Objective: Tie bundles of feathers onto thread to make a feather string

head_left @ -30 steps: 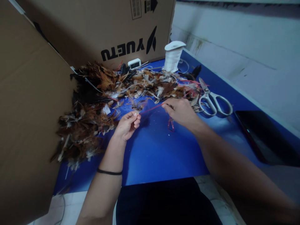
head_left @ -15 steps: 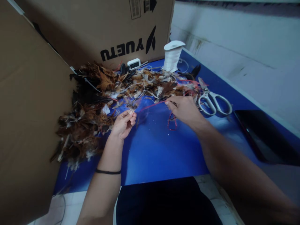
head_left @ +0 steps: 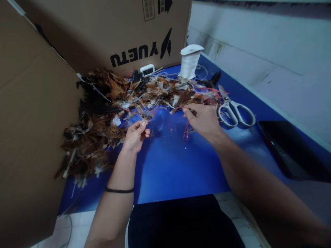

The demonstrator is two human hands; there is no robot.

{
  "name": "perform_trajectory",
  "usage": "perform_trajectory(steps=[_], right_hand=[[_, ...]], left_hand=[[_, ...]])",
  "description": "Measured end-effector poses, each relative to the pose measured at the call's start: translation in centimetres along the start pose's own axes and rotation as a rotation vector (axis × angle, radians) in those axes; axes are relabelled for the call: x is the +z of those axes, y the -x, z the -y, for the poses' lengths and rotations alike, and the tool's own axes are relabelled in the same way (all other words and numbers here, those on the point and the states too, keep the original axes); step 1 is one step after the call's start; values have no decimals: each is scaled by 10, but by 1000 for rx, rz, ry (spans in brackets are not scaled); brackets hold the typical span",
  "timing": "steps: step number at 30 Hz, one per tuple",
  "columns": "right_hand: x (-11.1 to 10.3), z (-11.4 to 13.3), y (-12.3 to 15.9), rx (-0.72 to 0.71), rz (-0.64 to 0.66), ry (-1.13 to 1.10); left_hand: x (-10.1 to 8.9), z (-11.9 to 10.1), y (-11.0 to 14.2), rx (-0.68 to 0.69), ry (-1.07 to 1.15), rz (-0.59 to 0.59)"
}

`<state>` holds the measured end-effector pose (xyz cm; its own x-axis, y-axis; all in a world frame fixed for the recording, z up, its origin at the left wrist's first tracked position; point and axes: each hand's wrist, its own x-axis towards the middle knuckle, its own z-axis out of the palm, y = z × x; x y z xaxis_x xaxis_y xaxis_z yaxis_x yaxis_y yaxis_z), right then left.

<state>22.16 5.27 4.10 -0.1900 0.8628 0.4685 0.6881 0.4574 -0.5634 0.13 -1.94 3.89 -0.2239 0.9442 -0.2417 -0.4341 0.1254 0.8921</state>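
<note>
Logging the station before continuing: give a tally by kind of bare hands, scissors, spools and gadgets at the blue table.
Bare hands (left hand, right hand): 2
Silver metal scissors with ring handles: 1
White flanged spool: 1
Small white gadget with dark display: 1
Flat black phone-like slab: 1
Total: 6

Feathers (head_left: pixel 88 132) spread along the left and back of the worktop (head_left: pixel 178 172), before a cardboard box (head_left: pixel 90 34); a spool (head_left: pixel 190 64) stands behind them, scissors (head_left: pixel 227 100) lie at their right end, a phone (head_left: pixel 292 148) farther right and nearer.
</note>
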Motion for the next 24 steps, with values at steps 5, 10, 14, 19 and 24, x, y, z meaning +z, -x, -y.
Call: perform_trajectory(steps=[5, 10, 14, 19, 24], right_hand=[[-2, 6, 1, 29, -101, -127], [4, 9, 2, 109, -84, -341], [9, 15, 4, 147, -16, -521], [9, 20, 5, 176, 22, -556], [9, 15, 3, 212, 11, -558]], left_hand=[[-1, 3, -2, 39, 10, -38], [7, 9, 2, -59, 67, 99], [16, 17, 5, -176, 119, 150], [19, 21, 6, -294, 141, 222], [20, 20, 7, -321, 131, 222]])
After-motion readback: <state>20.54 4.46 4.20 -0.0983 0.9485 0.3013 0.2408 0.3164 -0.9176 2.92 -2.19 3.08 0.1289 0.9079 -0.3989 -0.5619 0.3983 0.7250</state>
